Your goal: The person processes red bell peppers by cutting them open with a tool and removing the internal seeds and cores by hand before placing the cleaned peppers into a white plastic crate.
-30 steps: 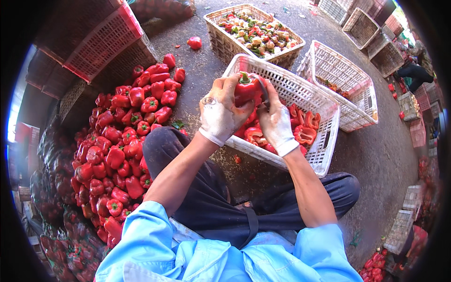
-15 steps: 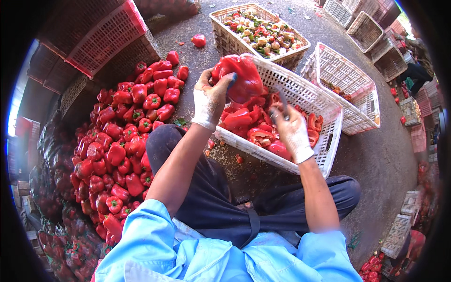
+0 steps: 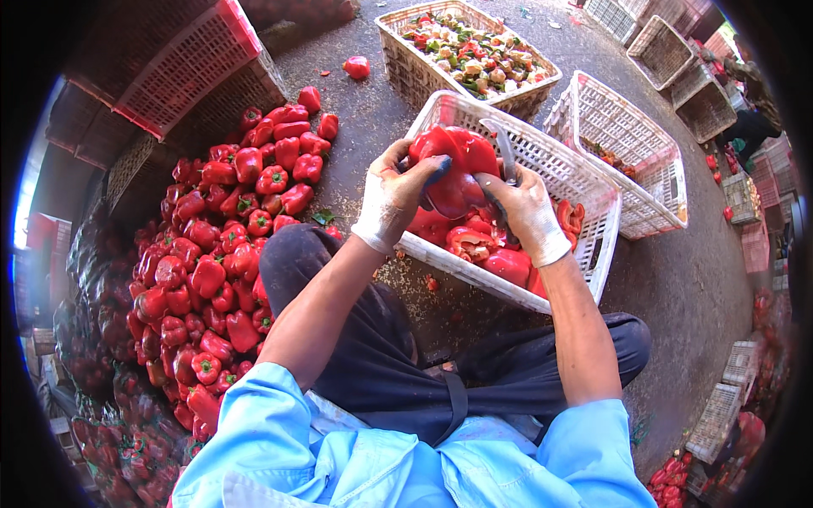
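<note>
My left hand (image 3: 388, 193), in a white glove with dark fingertips, is closed around a cut-open red bell pepper (image 3: 461, 173). Its far side is hidden by the fruit. In my right hand (image 3: 532, 216), gloved the same way, is a knife (image 3: 503, 146) whose blade points up and away from me. The right thumb touches the pepper's right side. Both hands are over a white plastic crate (image 3: 555, 157) that holds cut red pepper pieces (image 3: 508, 266), some showing pale insides.
A large heap of whole red peppers (image 3: 216, 254) lies on my left. Beyond my hands stands a crate of pepper cores (image 3: 411, 68). Another white crate (image 3: 652, 178), with a few scraps inside, is to the right. Stacked crates (image 3: 182, 68) rise at the far left. One loose pepper (image 3: 356, 67) lies on the floor.
My right hand has come up and left to the pepper, its thumb now against it, with the knife blade turned upward. My left hand has shifted slightly right and down with the pepper.
</note>
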A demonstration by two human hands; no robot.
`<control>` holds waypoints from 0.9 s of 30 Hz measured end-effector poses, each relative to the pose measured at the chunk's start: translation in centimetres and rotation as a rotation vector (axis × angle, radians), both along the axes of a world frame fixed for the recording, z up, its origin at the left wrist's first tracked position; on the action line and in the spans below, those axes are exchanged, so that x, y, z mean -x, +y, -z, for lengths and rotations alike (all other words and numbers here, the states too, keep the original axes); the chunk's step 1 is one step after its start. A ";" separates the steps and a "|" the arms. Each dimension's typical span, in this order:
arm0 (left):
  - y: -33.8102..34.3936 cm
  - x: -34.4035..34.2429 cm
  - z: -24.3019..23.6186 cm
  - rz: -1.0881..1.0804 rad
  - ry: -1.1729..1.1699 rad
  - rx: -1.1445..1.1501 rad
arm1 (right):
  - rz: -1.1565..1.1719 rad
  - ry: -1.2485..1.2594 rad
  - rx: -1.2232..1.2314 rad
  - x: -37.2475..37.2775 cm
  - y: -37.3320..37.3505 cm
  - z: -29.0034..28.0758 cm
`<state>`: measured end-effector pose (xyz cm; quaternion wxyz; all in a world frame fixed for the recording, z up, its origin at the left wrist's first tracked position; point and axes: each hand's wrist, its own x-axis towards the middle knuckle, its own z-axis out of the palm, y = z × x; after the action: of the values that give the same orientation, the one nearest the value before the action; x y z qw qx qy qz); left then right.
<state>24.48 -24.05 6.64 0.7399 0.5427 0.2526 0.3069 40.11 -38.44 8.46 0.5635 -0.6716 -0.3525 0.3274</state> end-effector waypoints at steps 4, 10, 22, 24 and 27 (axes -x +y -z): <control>-0.8 0.1 -1.1 0.067 -0.129 0.171 | -0.084 0.258 -0.033 -1.8 -1.1 -1.8; -0.2 0.2 0.8 0.274 -0.390 0.330 | 0.024 0.526 -0.141 -3.4 -1.6 3.2; -0.4 0.3 3.1 0.116 -0.517 0.109 | -0.069 0.432 -0.098 -2.8 -1.9 4.8; -0.6 0.1 2.9 0.089 -0.578 0.107 | 0.004 0.517 -0.124 -2.4 -1.6 5.9; -0.7 0.0 2.5 0.006 -0.500 -0.171 | -0.013 0.570 -0.154 -3.4 -1.1 10.0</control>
<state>24.48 -24.71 4.15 0.7318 0.5114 0.0336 0.4492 43.48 -39.55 -1.54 0.6871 -0.5055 -0.2081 0.4786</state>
